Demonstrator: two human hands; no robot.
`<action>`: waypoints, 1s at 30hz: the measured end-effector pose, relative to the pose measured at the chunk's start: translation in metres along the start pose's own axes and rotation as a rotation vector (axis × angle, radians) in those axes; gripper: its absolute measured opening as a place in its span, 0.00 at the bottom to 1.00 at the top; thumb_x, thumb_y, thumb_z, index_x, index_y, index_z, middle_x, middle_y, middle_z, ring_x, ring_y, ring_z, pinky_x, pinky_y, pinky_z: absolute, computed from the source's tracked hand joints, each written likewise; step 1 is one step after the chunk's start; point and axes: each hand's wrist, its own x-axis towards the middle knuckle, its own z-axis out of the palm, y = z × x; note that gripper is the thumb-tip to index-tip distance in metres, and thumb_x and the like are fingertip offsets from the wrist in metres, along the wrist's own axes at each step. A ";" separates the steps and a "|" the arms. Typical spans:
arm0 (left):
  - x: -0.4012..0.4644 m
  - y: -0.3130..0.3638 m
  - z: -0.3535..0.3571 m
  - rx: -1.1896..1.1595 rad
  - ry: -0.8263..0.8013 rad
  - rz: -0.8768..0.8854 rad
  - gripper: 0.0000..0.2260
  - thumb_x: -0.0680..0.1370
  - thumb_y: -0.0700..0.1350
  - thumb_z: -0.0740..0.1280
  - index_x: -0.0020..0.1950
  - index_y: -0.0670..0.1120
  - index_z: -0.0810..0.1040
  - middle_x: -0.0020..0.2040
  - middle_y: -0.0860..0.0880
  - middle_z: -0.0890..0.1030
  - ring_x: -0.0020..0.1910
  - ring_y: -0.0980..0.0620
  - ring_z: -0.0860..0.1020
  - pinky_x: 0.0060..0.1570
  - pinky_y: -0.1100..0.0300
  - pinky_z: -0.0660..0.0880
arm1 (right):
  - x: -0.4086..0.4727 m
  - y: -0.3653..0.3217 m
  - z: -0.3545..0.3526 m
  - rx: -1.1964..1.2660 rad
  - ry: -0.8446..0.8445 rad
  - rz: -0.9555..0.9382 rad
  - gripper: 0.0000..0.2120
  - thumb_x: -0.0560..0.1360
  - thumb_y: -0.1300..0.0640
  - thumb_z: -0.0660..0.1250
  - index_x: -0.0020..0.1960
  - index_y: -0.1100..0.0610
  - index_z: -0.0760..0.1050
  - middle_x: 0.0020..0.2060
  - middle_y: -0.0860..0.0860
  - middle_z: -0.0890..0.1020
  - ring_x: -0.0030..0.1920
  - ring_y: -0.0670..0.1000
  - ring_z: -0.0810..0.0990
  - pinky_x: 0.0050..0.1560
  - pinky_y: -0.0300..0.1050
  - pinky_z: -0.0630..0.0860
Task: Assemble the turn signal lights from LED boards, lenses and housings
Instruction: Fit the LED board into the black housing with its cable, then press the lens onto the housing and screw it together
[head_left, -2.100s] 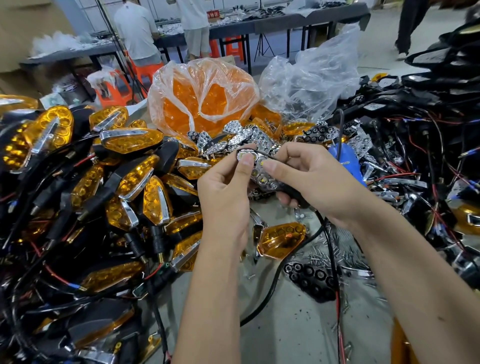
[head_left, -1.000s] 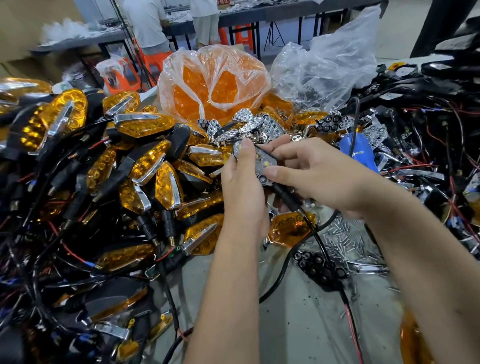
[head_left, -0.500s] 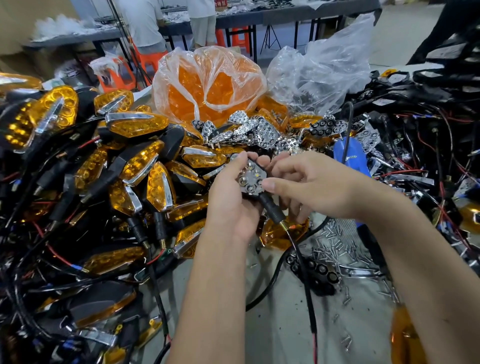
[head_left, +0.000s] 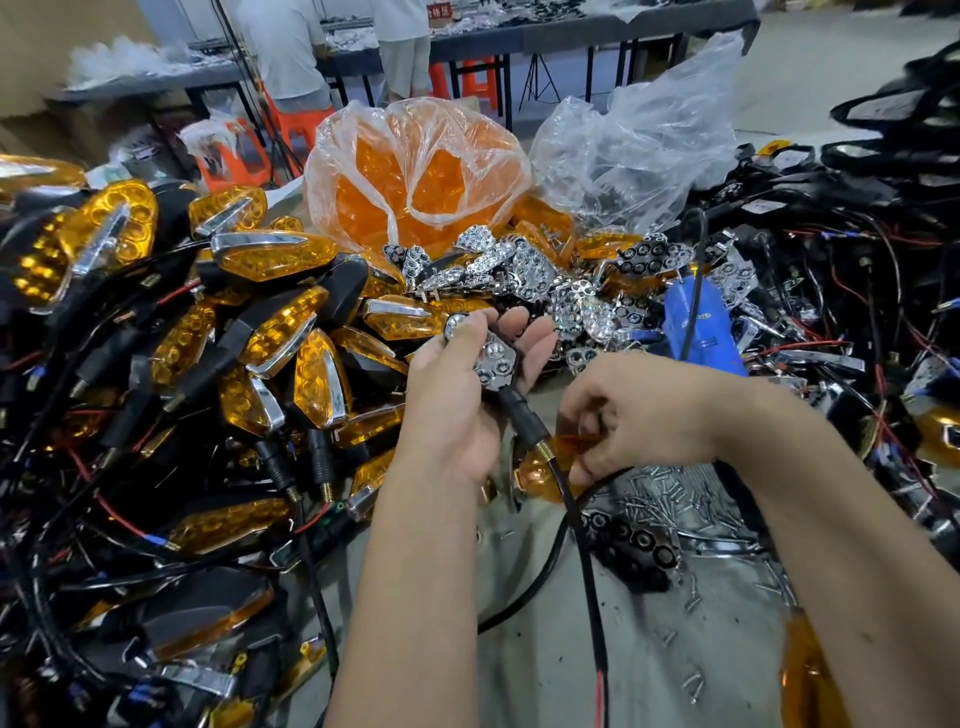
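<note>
White lettering on the blue tool (head_left: 701, 332) beyond the right hand is too blurred to read. The left hand (head_left: 457, 405) cradles a black housing (head_left: 493, 358) with its chrome reflector up, thumb pressing the top edge. Just below it, the right hand (head_left: 634, 415) pinches an orange lens (head_left: 550, 467), seemingly at one edge.

place: assembly workshop | desk (head_left: 545, 675) heaped with amber turn signal lights (head_left: 270, 254) | bagged amber lenses (head_left: 415, 171) behind the heap | workers at further desks (head_left: 519, 39) beyond the bag
</note>
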 end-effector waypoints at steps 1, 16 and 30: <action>0.000 0.000 -0.001 0.006 -0.010 -0.008 0.07 0.87 0.40 0.60 0.56 0.37 0.74 0.40 0.43 0.85 0.38 0.47 0.86 0.36 0.58 0.82 | 0.000 -0.001 -0.001 -0.016 0.037 -0.006 0.09 0.71 0.52 0.81 0.40 0.46 0.81 0.32 0.45 0.81 0.30 0.41 0.73 0.37 0.44 0.74; 0.002 0.000 -0.003 -0.069 -0.103 -0.112 0.07 0.82 0.30 0.59 0.53 0.40 0.73 0.43 0.42 0.77 0.34 0.50 0.76 0.33 0.61 0.74 | -0.005 0.007 -0.016 0.734 0.799 -0.065 0.08 0.72 0.44 0.78 0.49 0.44 0.87 0.29 0.54 0.75 0.30 0.53 0.66 0.29 0.45 0.63; 0.005 -0.009 -0.001 -0.046 -0.036 -0.102 0.10 0.81 0.26 0.58 0.54 0.38 0.74 0.46 0.39 0.84 0.39 0.46 0.82 0.42 0.53 0.81 | -0.005 0.002 -0.015 0.885 0.783 -0.142 0.23 0.82 0.40 0.67 0.51 0.62 0.81 0.41 0.59 0.84 0.36 0.57 0.77 0.27 0.43 0.71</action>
